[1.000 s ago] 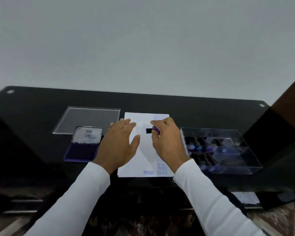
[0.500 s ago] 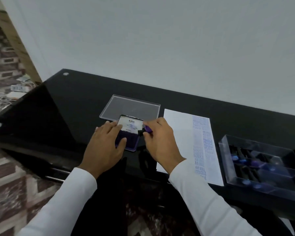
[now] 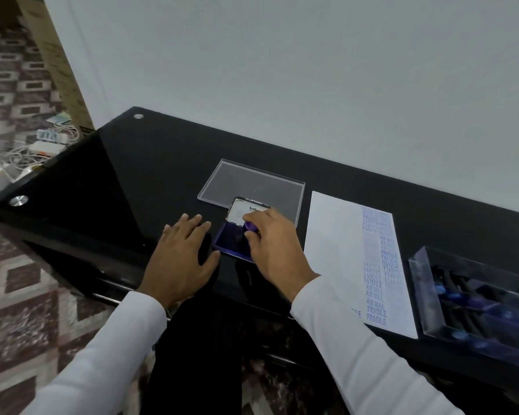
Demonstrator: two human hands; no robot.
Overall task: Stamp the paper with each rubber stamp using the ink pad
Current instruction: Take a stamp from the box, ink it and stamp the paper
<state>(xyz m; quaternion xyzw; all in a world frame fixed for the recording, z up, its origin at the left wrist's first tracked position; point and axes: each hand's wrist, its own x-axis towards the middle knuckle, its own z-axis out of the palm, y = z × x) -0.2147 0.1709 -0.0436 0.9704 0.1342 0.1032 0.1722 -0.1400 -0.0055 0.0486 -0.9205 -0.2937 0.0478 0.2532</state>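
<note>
A person in white sleeves sits at a glossy black table [image 3: 150, 163], seen from a camera on their head. The right hand [image 3: 277, 250] pinches a small purple-topped rubber stamp [image 3: 250, 227] between thumb and fingertips and holds it down on the blue ink pad [image 3: 232, 241], whose hinged lid stands open just behind the hand. The left hand [image 3: 182, 253] lies flat on the table just left of the pad, fingers straight and spread, gripping nothing; its thumb looks to be near the pad's edge, though contact cannot be made out.

Just right of the pad lies the sheet of white paper [image 3: 333, 250]. Its right-hand strip already carries many blue prints in columns, with words such as SAMPLE, AIR MAIL and FRAGILE readable; the left part of the sheet is blank. Further right, well apart from the pad, a clear plastic box [image 3: 423, 295] holds more dark stamps with blue tops. Its clear lid [image 3: 249, 181] rests flat on the table behind the pad.

Judging by the crowded prints, the work seems well under way, with several stamps used. The stamp in hand appears to be taking ink and has yet to go to the paper. How many stamps in the box remain unused cannot be told.
</note>
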